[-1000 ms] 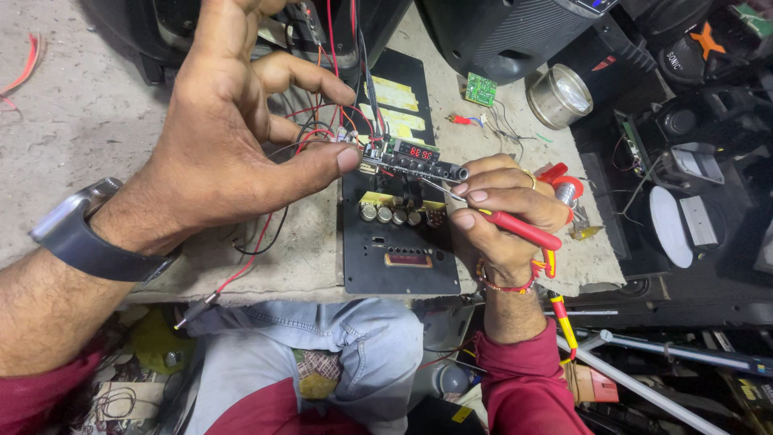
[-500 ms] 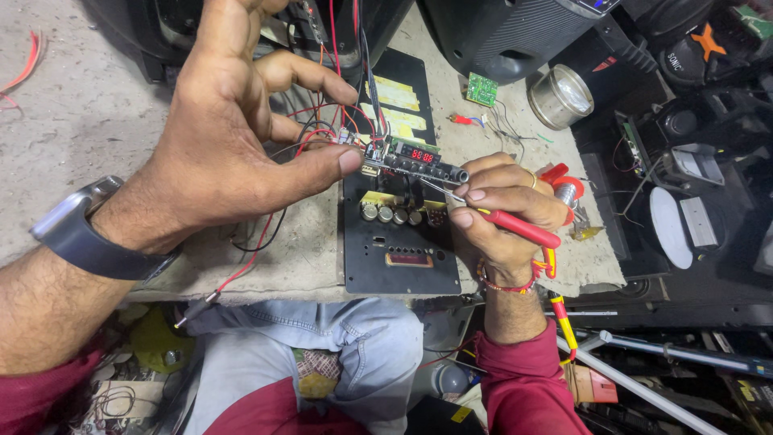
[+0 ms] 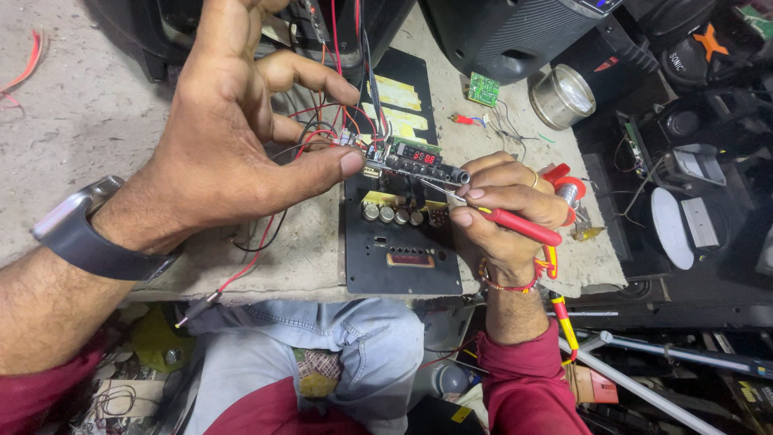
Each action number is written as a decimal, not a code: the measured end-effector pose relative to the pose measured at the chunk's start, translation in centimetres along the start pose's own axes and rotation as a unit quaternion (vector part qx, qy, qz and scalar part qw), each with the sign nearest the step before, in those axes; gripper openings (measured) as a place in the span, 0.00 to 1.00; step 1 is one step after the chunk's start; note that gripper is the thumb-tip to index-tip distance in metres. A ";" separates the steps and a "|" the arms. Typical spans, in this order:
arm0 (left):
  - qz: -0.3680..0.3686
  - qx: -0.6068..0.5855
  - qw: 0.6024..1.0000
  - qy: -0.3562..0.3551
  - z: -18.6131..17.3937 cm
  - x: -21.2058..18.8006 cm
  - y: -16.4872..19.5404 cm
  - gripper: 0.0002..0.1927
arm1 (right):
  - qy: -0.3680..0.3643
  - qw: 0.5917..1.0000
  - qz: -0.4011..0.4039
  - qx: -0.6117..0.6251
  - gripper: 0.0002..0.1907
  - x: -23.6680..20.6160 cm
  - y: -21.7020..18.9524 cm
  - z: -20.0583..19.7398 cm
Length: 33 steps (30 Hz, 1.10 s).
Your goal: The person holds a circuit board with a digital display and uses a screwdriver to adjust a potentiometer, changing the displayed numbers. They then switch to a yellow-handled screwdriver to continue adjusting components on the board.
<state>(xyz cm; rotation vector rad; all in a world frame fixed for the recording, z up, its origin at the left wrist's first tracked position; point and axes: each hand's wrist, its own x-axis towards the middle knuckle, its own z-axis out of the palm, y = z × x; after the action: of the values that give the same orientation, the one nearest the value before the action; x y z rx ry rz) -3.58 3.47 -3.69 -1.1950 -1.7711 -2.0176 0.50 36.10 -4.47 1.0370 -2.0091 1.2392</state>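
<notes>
My left hand (image 3: 233, 137) pinches a small black circuit module (image 3: 415, 159) with a red lit display, thumb at its left end, wires running up from it. My right hand (image 3: 503, 213) grips a red-handled screwdriver (image 3: 515, 224), and its metal tip touches the module's lower edge near the right end. Both hands hover over a black rectangular panel (image 3: 403, 262) with a row of round knobs, lying on the grey work surface. Red and black wires (image 3: 258, 250) trail from the module toward the near edge.
A small green circuit board (image 3: 483, 89) and a shiny metal tin (image 3: 561, 97) lie at the back right. A black speaker cabinet (image 3: 507, 36) stands behind. Solder wire and red tools (image 3: 568, 189) sit by my right hand. My knees in jeans (image 3: 322, 354) are below the surface edge.
The module has shifted slightly left and down in my left hand's grip; the screwdriver tip stays on it. The hands have otherwise barely moved.
</notes>
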 end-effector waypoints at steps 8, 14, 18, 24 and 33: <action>0.060 0.008 0.998 -0.012 -0.1 -0.1 -0.7 0.53 | -0.012 1.000 0.004 0.017 0.12 0.1 0.2 -0.1; 0.055 0.007 0.998 -0.013 -0.3 -0.3 -1.0 0.54 | -0.017 1.000 0.008 0.013 0.12 0.1 0.2 -0.2; 0.061 0.008 0.998 -0.014 -0.3 -0.3 -1.1 0.53 | -0.007 1.000 0.016 0.015 0.12 -0.1 0.1 -0.1; 0.059 0.009 0.998 -0.012 -0.3 -0.4 -1.3 0.54 | -0.009 1.000 0.008 0.007 0.12 -0.1 0.2 -0.1; 0.049 0.000 0.999 -0.009 -0.2 -0.3 -1.1 0.55 | -0.012 1.000 0.015 0.017 0.12 0.0 0.3 -0.1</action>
<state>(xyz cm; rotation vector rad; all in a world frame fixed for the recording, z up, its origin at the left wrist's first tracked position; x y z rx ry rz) -4.19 3.49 -4.70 -1.2783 -1.6848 -1.9574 0.29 36.26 -4.59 1.0455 -2.0354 1.2870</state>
